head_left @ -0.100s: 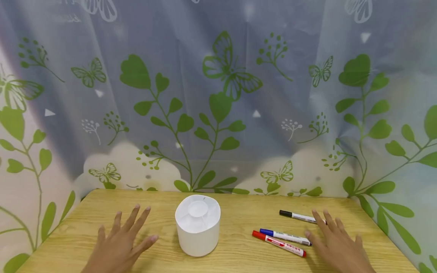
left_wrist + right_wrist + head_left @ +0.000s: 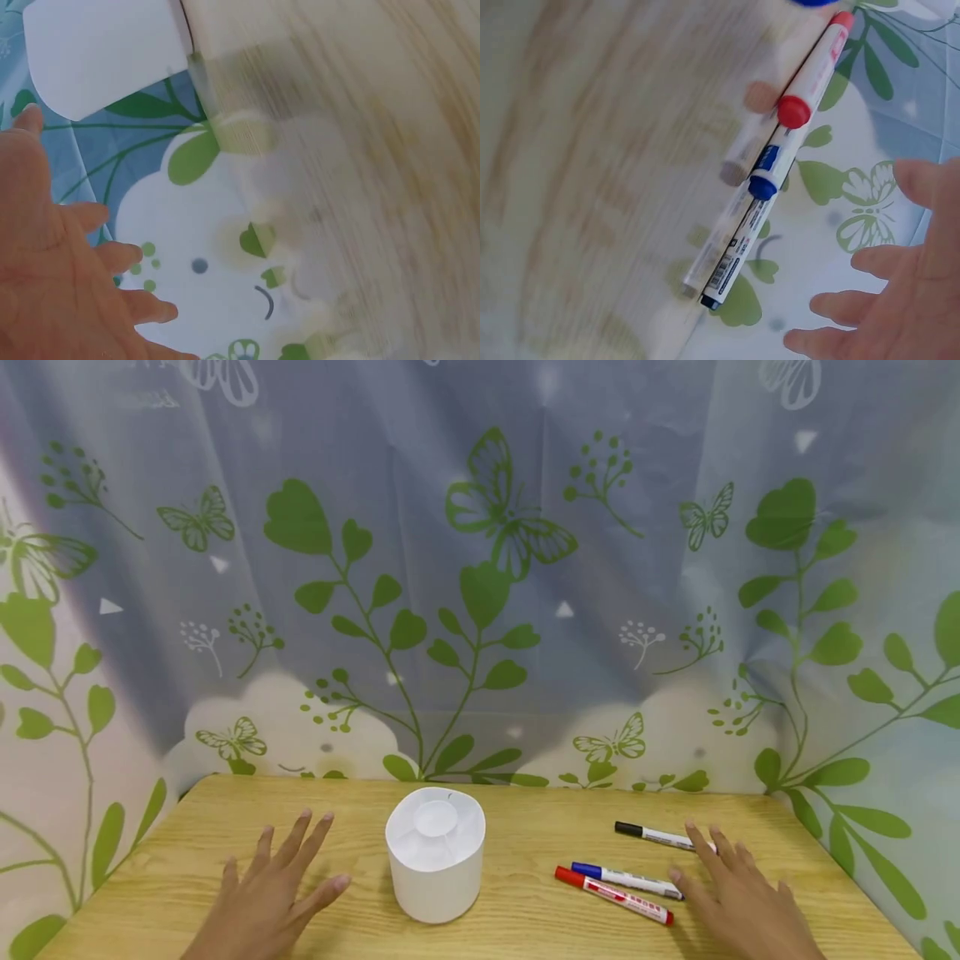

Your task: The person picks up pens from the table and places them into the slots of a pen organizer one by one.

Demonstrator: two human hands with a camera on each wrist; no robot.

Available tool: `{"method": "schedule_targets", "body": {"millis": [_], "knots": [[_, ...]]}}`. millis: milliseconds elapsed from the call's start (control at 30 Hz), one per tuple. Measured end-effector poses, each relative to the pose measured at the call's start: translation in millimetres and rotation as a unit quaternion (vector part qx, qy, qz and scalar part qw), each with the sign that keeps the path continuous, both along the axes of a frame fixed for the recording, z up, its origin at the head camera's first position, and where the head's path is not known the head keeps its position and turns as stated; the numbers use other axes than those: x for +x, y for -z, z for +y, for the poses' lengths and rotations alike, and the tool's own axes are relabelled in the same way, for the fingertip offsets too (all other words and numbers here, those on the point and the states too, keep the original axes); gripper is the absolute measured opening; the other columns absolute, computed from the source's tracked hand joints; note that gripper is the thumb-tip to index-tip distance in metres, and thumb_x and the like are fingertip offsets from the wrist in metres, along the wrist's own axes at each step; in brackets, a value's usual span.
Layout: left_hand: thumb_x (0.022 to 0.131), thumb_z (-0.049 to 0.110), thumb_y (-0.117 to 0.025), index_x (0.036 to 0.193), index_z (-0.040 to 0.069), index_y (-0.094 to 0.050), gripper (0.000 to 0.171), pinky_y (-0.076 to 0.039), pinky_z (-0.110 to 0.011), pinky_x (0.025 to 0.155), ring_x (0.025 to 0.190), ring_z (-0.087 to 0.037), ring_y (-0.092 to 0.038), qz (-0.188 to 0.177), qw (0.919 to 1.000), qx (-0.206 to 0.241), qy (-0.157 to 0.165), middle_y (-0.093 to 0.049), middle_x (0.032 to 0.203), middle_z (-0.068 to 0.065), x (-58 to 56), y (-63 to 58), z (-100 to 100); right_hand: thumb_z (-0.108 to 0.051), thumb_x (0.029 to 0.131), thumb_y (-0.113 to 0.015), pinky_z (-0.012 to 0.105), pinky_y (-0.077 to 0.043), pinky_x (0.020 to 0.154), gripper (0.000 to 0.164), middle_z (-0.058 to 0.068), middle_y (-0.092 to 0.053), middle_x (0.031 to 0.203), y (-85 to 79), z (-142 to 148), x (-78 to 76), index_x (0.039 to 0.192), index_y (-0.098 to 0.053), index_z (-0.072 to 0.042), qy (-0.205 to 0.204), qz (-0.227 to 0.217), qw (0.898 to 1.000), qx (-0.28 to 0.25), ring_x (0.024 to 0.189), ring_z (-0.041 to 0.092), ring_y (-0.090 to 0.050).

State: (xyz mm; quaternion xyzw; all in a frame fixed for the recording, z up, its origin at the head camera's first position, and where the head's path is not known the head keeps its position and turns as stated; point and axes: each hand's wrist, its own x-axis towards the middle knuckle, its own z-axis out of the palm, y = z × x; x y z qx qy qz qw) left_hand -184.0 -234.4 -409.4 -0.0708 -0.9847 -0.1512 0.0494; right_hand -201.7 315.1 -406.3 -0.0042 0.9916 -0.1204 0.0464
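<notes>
A white round holder (image 2: pixel 437 889) with a divided top stands upright on the wooden table, slightly left of centre. To its left my left hand (image 2: pixel 262 893) is spread with fingers straight and nothing in its grasp; the thumb points toward the holder. Right of the holder lie a red marker (image 2: pixel 615 896), a blue-capped marker (image 2: pixel 626 881) and a black-capped marker (image 2: pixel 663 837). My right hand (image 2: pixel 738 897), fingers extended and holding nothing, overlaps the right end of the black-capped marker in the head view. Its thumb is close to the blue-capped marker's end.
The wooden table (image 2: pixel 525 835) ends at the back against a curtain (image 2: pixel 637 568) printed with leaves and butterflies. The same printed fabric borders the left and right sides.
The fingers of my left hand have shifted very slightly to the right. The right hand, the holder and the markers stay where they were.
</notes>
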Motion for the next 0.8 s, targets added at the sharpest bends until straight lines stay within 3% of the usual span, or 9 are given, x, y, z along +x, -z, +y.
{"method": "schedule_targets", "body": {"millis": [233,367,500,600,800], "knots": [[0.106,0.061,-0.048,0.17,0.021,-0.014,0.083,-0.007,-0.097,0.1,0.148,-0.07,-0.01,-0.057,0.9953,0.076,0.021,-0.015,0.173,-0.023,-0.2,-4.2,3,-0.072,0.104,-0.037,0.083,-0.045,0.088,0.094,0.043,-0.025,0.16,-3.4,-5,4.9,0.166,-0.019,-0.004,0.003,-0.029,0.999,-0.037,0.138,0.07,-0.037],[0.107,0.059,-0.048,0.17,0.02,-0.007,0.085,-0.005,-0.096,0.101,0.15,-0.068,-0.003,-0.097,0.9855,0.135,0.032,-0.009,0.174,-0.024,-1.8,-5.7,5,-0.066,0.105,-0.044,0.073,-0.051,0.09,0.093,0.043,-0.037,0.155,-4.5,-5,8.7,0.164,-0.022,0.002,-0.004,-0.032,0.997,-0.063,0.129,0.064,-0.053],[0.107,0.053,-0.054,0.17,0.017,-0.005,0.087,-0.015,-0.093,0.103,0.151,-0.067,0.0,-0.117,0.9725,0.195,0.049,-0.008,0.174,-0.025,-2.1,-5.7,8,-0.056,0.105,-0.054,0.066,-0.056,0.086,0.089,0.042,-0.053,0.143,-1.9,-3,12.5,0.162,-0.024,0.006,-0.001,-0.048,0.993,-0.107,0.111,0.053,-0.068],[0.106,0.046,-0.059,0.17,0.014,-0.006,0.089,-0.027,-0.087,0.107,0.152,-0.065,-0.008,-0.117,0.9631,0.235,0.061,-0.011,0.172,-0.03,-1.6,-4.9,11,-0.052,0.106,-0.056,0.064,-0.057,0.082,0.086,0.041,-0.057,0.138,1.4,-3,15.8,0.16,-0.027,0.007,0.008,-0.062,0.989,-0.132,0.104,0.051,-0.071],[0.103,0.041,-0.067,0.17,0.014,-0.004,0.096,-0.037,-0.078,0.109,0.149,-0.064,-0.027,-0.119,0.9497,0.282,0.068,-0.013,0.171,-0.032,-2.9,-3.8,19,-0.053,0.104,-0.058,0.062,-0.059,0.083,0.084,0.039,-0.061,0.135,7.7,-2,24.6,0.157,-0.034,0.007,0.034,-0.089,0.975,-0.202,0.107,0.051,-0.07]]}}
